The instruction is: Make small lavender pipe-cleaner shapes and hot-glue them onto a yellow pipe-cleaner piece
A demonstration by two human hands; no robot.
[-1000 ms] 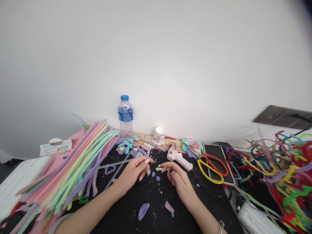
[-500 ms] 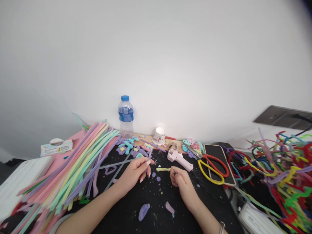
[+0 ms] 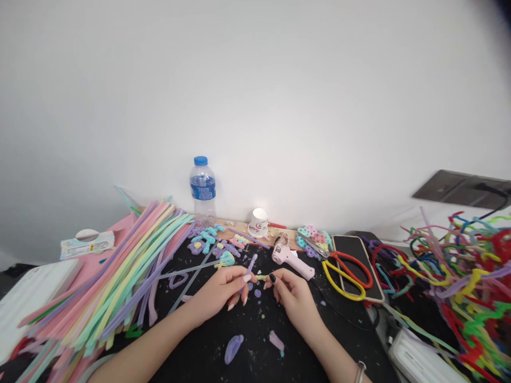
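My left hand point(image 3: 223, 291) is closed in a pinch around a short purple pipe cleaner point(image 3: 253, 263), which sticks up past the thumb. Close beside it, my right hand point(image 3: 290, 299) pinches a short pale yellow pipe cleaner point(image 3: 261, 277) between thumb and fingers. The yellow piece spans the small gap between the two hands; whether its left end touches my left fingers I cannot tell. Small purple bits lie on the black mat point(image 3: 223, 367) under the fingers. A looped purple piece point(image 3: 233, 349) and a pale purple scrap point(image 3: 276, 341) lie nearer to me.
A pink glue gun point(image 3: 293, 260), scissors point(image 3: 347, 274) and a phone point(image 3: 375, 290) lie right of centre. Behind stand a paper cup point(image 3: 258, 223) and a water bottle point(image 3: 203, 189). Straight pipe cleaners point(image 3: 120, 276) pile up left; tangled ones point(image 3: 475, 298) fill the right.
My right hand has shifted left and turned, bringing the yellow pipe cleaner up to my left hand. The purple piece has moved slightly right and leans more. The view has shifted slightly.
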